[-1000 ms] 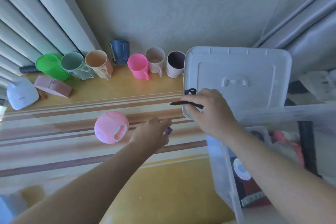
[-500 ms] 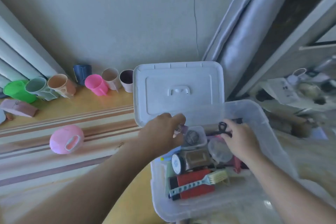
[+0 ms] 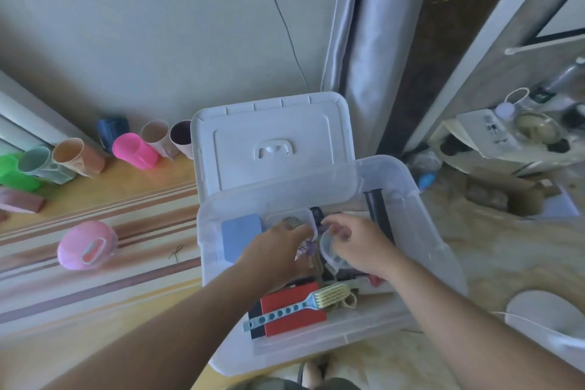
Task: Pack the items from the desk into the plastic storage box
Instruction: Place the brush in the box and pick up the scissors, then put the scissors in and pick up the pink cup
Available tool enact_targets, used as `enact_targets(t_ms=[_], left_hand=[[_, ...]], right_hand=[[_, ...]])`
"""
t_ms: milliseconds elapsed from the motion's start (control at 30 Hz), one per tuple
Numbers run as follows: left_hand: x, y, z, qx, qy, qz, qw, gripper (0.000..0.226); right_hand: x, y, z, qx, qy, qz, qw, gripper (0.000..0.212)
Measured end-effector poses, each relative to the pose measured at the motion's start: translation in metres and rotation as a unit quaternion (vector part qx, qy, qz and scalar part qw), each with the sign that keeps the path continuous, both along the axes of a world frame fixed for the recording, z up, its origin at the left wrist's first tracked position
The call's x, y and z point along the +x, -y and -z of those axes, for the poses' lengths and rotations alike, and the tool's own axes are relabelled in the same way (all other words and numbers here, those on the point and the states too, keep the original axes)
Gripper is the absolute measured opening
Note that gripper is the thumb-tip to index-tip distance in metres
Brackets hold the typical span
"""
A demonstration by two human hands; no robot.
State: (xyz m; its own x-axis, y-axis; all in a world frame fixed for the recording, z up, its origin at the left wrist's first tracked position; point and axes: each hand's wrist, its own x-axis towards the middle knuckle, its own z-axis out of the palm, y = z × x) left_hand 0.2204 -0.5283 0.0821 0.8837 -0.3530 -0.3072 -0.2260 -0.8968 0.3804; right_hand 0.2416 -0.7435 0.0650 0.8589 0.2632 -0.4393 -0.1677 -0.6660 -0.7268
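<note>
The clear plastic storage box point(image 3: 438, 241) stands open beside the desk, with its white lid point(image 3: 272, 142) propped behind it. Both my hands are inside the box. My left hand point(image 3: 278, 250) pinches a small purple clip point(image 3: 305, 252) over the box's middle. My right hand point(image 3: 361, 245) hovers over a clear round tub point(image 3: 327, 255), its fingertips next to a black clip point(image 3: 316, 214); I cannot see whether it grips anything. A red case point(image 3: 294, 309), a blue-handled brush point(image 3: 285, 313) and a blue card point(image 3: 242, 237) lie in the box.
On the striped desk point(image 3: 95, 288) sit a pink round container point(image 3: 85, 245), a thin black hairpin point(image 3: 175, 253) and a row of cups along the wall, including a bright pink cup point(image 3: 134, 150). A cluttered shelf point(image 3: 506, 142) and fluffy rug point(image 3: 506, 247) lie to the right.
My view has swung right from the desk to the box. Both hands moved from the desk into the box, the left carrying the purple clip, the right carrying the black clip.
</note>
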Motion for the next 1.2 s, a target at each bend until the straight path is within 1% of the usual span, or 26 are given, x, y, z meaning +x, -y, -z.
enact_targets(t_ms=[33,67,100,200,267,333,400,467,533,600,667,733,800,933,1033,1100,1200], left_hand=[[0.0,0.004,0.003,0.0,-0.001,0.0,1.0,0.034],[0.001,0.01,0.005,0.0,-0.004,0.001,1.0,0.036],[0.001,0.014,0.007,0.001,-0.003,0.003,1.0,0.037],[0.001,0.022,0.012,0.018,0.014,0.021,1.0,0.04],[0.0,0.026,0.015,0.023,0.024,0.027,0.999,0.046],[0.0,0.026,0.017,0.022,0.03,0.022,0.999,0.053],[0.001,0.024,0.018,0.03,0.034,0.011,0.999,0.059],[0.007,0.018,0.017,0.046,0.042,-0.001,0.998,0.062],[0.016,0.009,0.017,0.074,0.046,-0.016,0.996,0.064],[0.027,0.001,0.02,0.11,0.045,-0.025,0.993,0.064],[0.038,-0.007,0.025,0.137,0.049,-0.03,0.989,0.065],[0.044,-0.012,0.031,0.155,0.049,-0.034,0.986,0.064],[0.047,-0.016,0.035,0.17,0.047,-0.033,0.984,0.061],[0.046,-0.02,0.044,0.186,0.064,-0.012,0.98,0.049],[0.042,-0.024,0.044,0.178,0.062,-0.004,0.982,0.05],[0.038,-0.026,0.042,0.161,0.069,-0.004,0.984,0.051],[0.026,-0.031,0.038,0.124,0.104,-0.018,0.987,0.05]], right_hand=[[-0.006,-0.002,-0.007,0.054,-0.069,-0.012,0.996,0.04],[-0.01,-0.002,-0.011,0.096,-0.112,-0.022,0.989,0.039],[-0.013,-0.004,-0.012,0.121,-0.129,-0.028,0.984,0.039],[-0.017,-0.005,-0.006,0.134,-0.117,-0.015,0.984,0.044],[-0.016,-0.002,0.0,0.126,-0.11,-0.016,0.986,0.048],[-0.015,0.002,0.006,0.12,-0.107,-0.013,0.987,0.047],[-0.01,0.011,0.01,0.088,-0.094,-0.001,0.992,0.043],[-0.005,0.024,0.017,0.002,-0.046,0.012,0.999,0.045],[-0.001,0.034,0.027,-0.096,-0.002,0.001,0.995,0.046],[0.001,0.035,0.034,-0.142,0.007,-0.023,0.99,0.042],[0.002,0.03,0.038,-0.141,0.007,-0.024,0.99,0.039],[0.002,0.025,0.039,-0.13,0.011,-0.012,0.991,0.041],[0.0,0.021,0.042,-0.15,0.031,-0.028,0.988,0.041],[-0.001,0.016,0.044,-0.189,0.059,-0.061,0.978,0.03],[0.0,0.013,0.044,-0.21,0.068,-0.077,0.972,0.03],[0.001,0.01,0.043,-0.216,0.076,-0.082,0.97,0.037],[0.002,-0.005,0.038,-0.207,0.131,-0.082,0.966,0.045]])
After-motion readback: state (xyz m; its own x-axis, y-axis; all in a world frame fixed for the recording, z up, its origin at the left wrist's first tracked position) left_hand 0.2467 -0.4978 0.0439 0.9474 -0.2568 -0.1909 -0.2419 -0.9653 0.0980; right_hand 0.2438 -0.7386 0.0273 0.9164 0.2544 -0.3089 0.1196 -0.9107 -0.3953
